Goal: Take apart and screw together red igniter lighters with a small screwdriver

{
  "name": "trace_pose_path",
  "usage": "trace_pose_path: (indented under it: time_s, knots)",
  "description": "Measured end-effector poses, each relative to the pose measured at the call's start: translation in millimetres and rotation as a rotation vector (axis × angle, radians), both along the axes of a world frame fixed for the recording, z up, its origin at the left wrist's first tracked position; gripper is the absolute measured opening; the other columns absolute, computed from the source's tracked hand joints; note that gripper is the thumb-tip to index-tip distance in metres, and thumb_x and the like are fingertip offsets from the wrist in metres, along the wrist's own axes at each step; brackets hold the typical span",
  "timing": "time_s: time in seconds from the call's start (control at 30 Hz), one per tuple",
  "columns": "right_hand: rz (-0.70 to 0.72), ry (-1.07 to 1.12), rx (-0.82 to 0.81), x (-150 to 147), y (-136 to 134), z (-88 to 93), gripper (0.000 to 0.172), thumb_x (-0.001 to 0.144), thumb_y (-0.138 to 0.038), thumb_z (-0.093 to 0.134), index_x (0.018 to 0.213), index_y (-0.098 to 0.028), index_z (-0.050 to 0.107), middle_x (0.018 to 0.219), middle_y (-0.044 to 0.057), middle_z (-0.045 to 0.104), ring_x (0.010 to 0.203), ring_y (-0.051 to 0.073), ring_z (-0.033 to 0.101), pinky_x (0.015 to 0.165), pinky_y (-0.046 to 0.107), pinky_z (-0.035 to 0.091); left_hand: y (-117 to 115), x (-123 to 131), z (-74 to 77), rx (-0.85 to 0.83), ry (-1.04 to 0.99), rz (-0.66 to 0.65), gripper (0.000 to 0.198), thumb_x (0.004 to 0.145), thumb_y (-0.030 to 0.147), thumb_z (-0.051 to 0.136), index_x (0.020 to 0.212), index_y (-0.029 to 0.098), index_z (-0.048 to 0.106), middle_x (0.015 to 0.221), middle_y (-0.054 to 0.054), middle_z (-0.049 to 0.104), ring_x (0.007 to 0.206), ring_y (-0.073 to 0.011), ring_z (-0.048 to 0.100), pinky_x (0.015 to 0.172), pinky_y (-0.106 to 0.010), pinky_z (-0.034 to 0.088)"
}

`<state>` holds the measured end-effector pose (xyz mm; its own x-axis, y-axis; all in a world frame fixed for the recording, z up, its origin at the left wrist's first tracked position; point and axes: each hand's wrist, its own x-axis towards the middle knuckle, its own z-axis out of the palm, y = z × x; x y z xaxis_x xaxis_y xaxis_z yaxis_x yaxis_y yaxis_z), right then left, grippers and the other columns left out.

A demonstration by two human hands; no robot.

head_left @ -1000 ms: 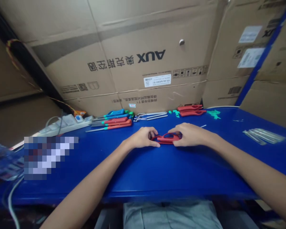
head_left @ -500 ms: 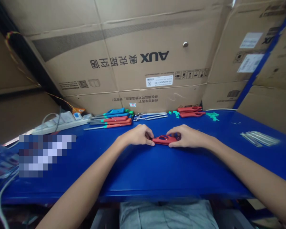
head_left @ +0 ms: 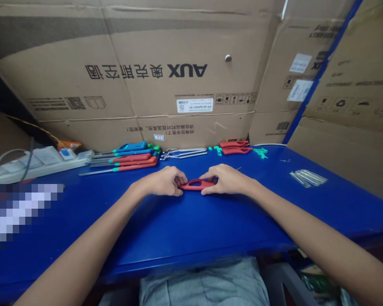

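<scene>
Power strip [head_left: 35,163]: white, long and flat, at the far left edge of the table.
Finished tools [head_left: 127,157]: a tidy row with blue or red plastic grips, green collars and thin metal shafts pointing left.
Left hand [head_left: 161,182]: fingers curled in, gripping the left end of the red plastic handle, knuckles resting on the table.
Bent wires [head_left: 183,153]: thin, shiny metal, lying by the cardboard, beyond the hands.
Red plastic handle [head_left: 198,184]: smooth, flat and elongated with an oval cut-out; it lies low on the table between the two hands, each end covered by fingers.
Right hand [head_left: 226,180]: closed on the handle's right end, thumb below and fingers on top.
Spare red handles [head_left: 234,147]: two, same shape, well behind the right hand.
Green bits [head_left: 261,151]: small plastic pieces, just right of the spares.
Metal rods [head_left: 308,177]: a loose bundle of thin, bright rods, far right.
Table [head_left: 191,229]: glossy blue surface.
Cardboard boxes [head_left: 147,51]: brown, printed, standing along the back.
</scene>
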<state>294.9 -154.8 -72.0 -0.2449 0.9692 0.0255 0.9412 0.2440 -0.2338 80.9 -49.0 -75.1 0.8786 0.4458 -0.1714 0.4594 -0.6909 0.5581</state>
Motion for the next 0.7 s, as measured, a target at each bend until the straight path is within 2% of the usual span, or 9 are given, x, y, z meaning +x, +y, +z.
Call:
trace_pose_path:
  time_s: [0.3,0.47,0.6,0.7]
  knots:
    - [-0.011,-0.037,-0.006,2.4,0.8,-0.9,0.057,0.076,-0.056,0.064,0.121,-0.022,0.065,0.102,0.008,0.065,0.087,0.022,0.059,0.073,0.03,0.039,3.6,1.2,-3.8,0.034,0.002,0.001,0.031,0.071,0.027,0.067,0.1,0.014,0.068,0.085,-0.003,0.069,0.074,-0.0138,0.064,0.064,-0.019,0.049]
    - [0.006,-0.021,-0.024,2.2,1.2,-1.3,0.057,0.075,-0.056,0.064,0.121,-0.021,0.065,0.1,0.008,0.066,0.086,0.022,0.059,0.071,0.03,0.04,5.0,1.6,-5.4,0.03,0.002,-0.005,0.027,0.074,0.027,0.064,0.098,0.014,0.069,0.085,-0.004,0.069,0.074,-0.0137,0.064,0.064,-0.019,0.048]
    - [0.004,-0.013,-0.033,1.2,0.3,-1.0,0.057,0.076,-0.057,0.063,0.121,-0.023,0.064,0.098,0.008,0.066,0.087,0.023,0.059,0.072,0.031,0.041,5.3,1.4,-5.3,0.094,0.023,-0.008,0.027,0.074,0.033,0.065,0.095,0.016,0.07,0.084,-0.004,0.069,0.073,-0.0146,0.063,0.062,-0.02,0.045]
    - [-0.014,0.015,-0.055,2.7,-1.1,2.1,0.063,0.073,-0.06,0.065,0.124,-0.023,0.062,0.101,0.008,0.066,0.088,0.023,0.059,0.074,0.032,0.042,5.6,1.0,-4.9,0.125,0.038,-0.014,0.026,0.075,0.035,0.064,0.093,0.017,0.07,0.081,-0.004,0.068,0.072,-0.0149,0.062,0.06,-0.021,0.043]
